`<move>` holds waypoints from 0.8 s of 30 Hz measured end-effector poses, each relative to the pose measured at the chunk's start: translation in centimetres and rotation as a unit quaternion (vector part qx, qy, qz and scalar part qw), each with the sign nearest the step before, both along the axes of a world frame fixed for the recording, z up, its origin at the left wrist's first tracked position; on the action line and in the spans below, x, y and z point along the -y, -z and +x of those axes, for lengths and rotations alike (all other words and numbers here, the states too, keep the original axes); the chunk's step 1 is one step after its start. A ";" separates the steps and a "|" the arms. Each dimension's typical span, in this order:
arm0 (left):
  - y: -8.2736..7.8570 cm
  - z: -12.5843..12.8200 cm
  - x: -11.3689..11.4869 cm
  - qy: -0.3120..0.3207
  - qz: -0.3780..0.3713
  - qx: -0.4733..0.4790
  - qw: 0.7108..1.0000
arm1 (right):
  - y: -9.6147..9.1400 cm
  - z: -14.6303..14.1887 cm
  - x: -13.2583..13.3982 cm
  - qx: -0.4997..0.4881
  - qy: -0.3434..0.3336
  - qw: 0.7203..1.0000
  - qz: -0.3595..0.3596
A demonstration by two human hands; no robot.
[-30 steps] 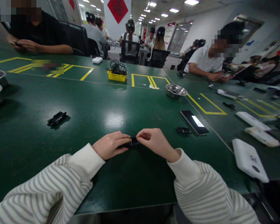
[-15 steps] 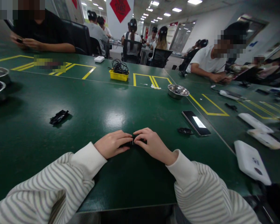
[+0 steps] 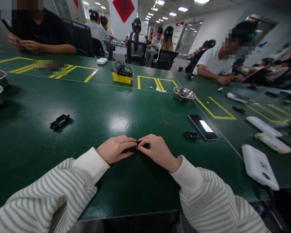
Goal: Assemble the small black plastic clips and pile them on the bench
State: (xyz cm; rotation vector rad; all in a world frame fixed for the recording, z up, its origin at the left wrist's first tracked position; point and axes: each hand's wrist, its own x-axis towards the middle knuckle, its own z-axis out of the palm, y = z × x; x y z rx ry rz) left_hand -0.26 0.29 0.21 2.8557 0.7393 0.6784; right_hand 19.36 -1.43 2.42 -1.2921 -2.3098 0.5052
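Observation:
In front of me, low over the green table (image 3: 135,187), both hands meet at a small black bundle (image 3: 131,149) with a thin white strip at its right end. Most of it is hidden by fingers. My left hand (image 3: 115,149) is closed around its left part, thumb below and fingers above. At the strip, the thumb and index fingertips of my right hand (image 3: 156,149) are pinched together; whether they grip the strip or the bundle is hard to see. A similar black bundle (image 3: 191,135) with a white tie lies to the right, beside a phone (image 3: 202,127).
A crumpled black piece (image 3: 59,122) lies to the left. Farther off are a yellow tray (image 3: 122,78) of black cables and a steel bowl (image 3: 184,94). White devices, one a power bank (image 3: 259,166), line the right side. Co-workers sit across the table.
My right hand's fingers have drawn into a tighter pinch at the bundle's right end. The left hand keeps its hold. The view has shifted slightly.

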 end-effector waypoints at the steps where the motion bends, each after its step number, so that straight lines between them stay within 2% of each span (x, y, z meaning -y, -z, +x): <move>1: 0.0 0.0 0.0 -0.001 -0.001 0.001 1.000 | 0.0 0.0 0.0 0.001 0.006 1.000 -0.001; 6: -0.1 0.0 -0.1 -0.004 -0.006 0.000 1.000 | -0.2 0.0 0.2 0.022 0.015 1.000 0.011; 16: 0.1 -0.1 -0.5 -0.010 -0.020 0.018 1.000 | -0.4 0.5 0.3 0.052 -0.026 0.998 0.025; 24: 0.3 -1.1 -0.9 -0.014 0.036 0.008 0.999 | 0.8 -0.1 0.1 0.032 -0.038 0.995 0.087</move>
